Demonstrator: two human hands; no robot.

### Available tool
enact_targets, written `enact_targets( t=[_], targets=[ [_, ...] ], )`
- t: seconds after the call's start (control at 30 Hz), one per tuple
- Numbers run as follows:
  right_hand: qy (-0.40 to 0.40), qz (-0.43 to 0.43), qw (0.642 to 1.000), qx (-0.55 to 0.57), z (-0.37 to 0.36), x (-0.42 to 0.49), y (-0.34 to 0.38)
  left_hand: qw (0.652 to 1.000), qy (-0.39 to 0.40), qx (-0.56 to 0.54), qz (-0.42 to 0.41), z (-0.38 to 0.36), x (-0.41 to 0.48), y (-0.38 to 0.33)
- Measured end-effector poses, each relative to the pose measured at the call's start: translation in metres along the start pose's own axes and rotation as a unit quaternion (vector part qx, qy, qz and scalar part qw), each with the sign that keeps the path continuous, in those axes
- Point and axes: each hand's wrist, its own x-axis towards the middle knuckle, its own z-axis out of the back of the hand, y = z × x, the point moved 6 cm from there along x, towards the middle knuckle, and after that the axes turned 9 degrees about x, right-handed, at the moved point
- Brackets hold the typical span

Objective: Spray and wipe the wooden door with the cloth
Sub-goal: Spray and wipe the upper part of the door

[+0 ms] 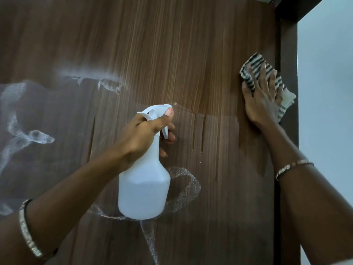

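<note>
The left hand [147,129] is gripping a white spray bottle [144,188] by its neck, fingers curling round the trigger, nozzle facing the door [172,44]. The right hand [261,100], fingers spread straight, is pressing a striped cloth [252,67] flat against the door near its right edge. White marks [13,111] are streaking the wood at left.

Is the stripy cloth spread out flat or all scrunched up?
Scrunched up. The striped cloth bunches in folds under the right hand, which presses it against the wooden door.

Cloth [253,63] partly hidden under right hand [261,104]
</note>
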Motion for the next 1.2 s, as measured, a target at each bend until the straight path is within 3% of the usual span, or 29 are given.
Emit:
enact_targets(
  t=[0.23, 0.5, 0.6, 0.7, 0.8, 0.9, 0.97, 1.07, 1.2],
  targets=[
    [-0.028, 0.003, 0.999, 0.019, -0.019, -0.148, -0.037, 1.000, 0.007, -0.003, -0.005, -0.017, -0.014, -0.003],
    [-0.092, -0.143, 0.985, 0.012, -0.037, -0.139, 0.008, 1.000, -0.011, -0.003, 0.025, 0.007, -0.022, -0.005],
    [-0.092, -0.152, 0.984, 0.013, -0.048, -0.117, 0.044, 0.999, -0.013, -0.005, 0.041, 0.015, -0.027, -0.003],
    [-0.075, -0.099, 0.992, 0.009, -0.068, -0.098, 0.102, 0.998, -0.022, -0.014, 0.049, 0.020, -0.031, -0.003],
    [-0.050, 0.016, 0.999, 0.003, -0.089, -0.103, 0.156, 0.998, -0.032, -0.020, 0.048, 0.022, -0.031, -0.004],
    [0.010, 0.062, 0.998, 0.027, -0.084, -0.102, 0.141, 0.998, -0.036, -0.026, 0.053, 0.024, -0.032, -0.004],
    [0.019, -0.005, 0.999, 0.045, -0.065, -0.092, 0.095, 0.998, -0.038, -0.022, 0.054, 0.027, -0.032, -0.003],
    [-0.049, -0.122, 0.991, 0.035, -0.026, -0.087, 0.018, 0.997, -0.042, -0.021, 0.059, 0.030, -0.036, 0.002],
    [-0.098, -0.197, 0.973, 0.064, -0.017, -0.092, -0.003, 0.997, -0.048, -0.005, 0.068, 0.033, -0.042, 0.008]
  ],
)
